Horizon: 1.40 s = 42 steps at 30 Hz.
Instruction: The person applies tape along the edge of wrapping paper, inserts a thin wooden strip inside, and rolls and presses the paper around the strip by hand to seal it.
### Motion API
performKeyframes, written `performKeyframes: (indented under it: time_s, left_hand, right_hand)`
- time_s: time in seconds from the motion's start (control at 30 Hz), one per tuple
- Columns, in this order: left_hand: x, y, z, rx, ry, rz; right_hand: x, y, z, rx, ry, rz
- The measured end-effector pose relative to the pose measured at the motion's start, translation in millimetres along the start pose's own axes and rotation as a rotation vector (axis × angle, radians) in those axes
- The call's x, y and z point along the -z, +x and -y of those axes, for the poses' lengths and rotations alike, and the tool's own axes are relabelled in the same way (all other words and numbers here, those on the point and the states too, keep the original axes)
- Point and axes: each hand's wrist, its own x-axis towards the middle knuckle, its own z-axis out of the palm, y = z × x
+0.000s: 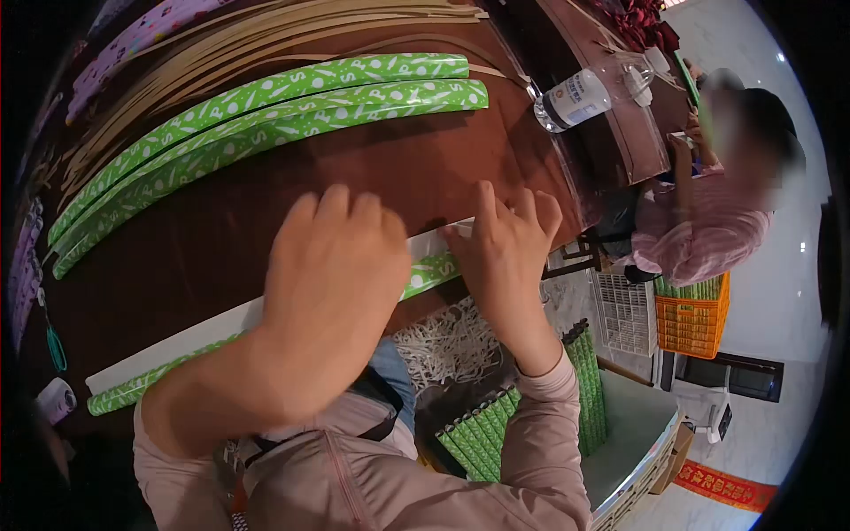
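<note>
At three o'clock my half-open right hand (512, 237) thumbs the long green-printed white paper strip (427, 271); I cannot tell how my left hand (335, 270) grips.

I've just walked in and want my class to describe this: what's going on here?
A person has a green-and-white strip along the near edge of a table. The right hand is on it near its right end; the left hand, blurred, is over its middle, and whether it touches is unclear. Two green pieces lie beyond. Another person, in a pink top, is off to the right.
</note>
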Motion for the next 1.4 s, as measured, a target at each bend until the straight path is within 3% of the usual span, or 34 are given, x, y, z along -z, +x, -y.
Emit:
performKeyframes:
  time_s: [0.17, 0.27, 0.47, 0.53, 0.67, 0.73, 0.8, 0.93, 1.1, 1.4]
  left_hand:
    - [-58, 67, -3, -0.006, -0.064, -0.062]
    - [-72, 70, -2, 0.044, -0.209, 0.051]
    - [-72, 62, 2, 0.011, -0.366, -0.034]
    - [-55, 43, -10, -0.113, -0.242, -0.223]
    - [-54, 6, -40, -0.100, -0.165, -0.114]
    - [-72, 6, -46, -0.090, -0.228, -0.308]
    - [-83, 3, -51, -0.070, -0.230, -0.214]
    - [-95, 6, -50, -0.009, -0.334, -0.267]
    - [-96, 8, -49, 0.016, -0.391, -0.269]
    - [-92, 10, -49, 0.033, -0.410, -0.274]
  right_hand:
    - [4, 2, 1, 0.004, -0.117, 0.064]
    - [1, 2, -1, 0.029, -0.091, 0.073]
    - [2, 5, -2, 0.039, -0.059, 0.105]
    - [1, 5, -3, 0.048, -0.045, 0.100]
    - [3, 3, -4, 0.062, -0.033, 0.084]
    - [2, 5, -3, 0.063, -0.028, 0.075]
    - [6, 5, -1, 0.040, -0.021, 0.113]
    - [5, 5, -4, 0.053, -0.020, 0.069]
    - [26, 12, -31, 0.123, 0.228, 0.214]
    - [33, 16, -90, -0.021, 0.118, 0.214]
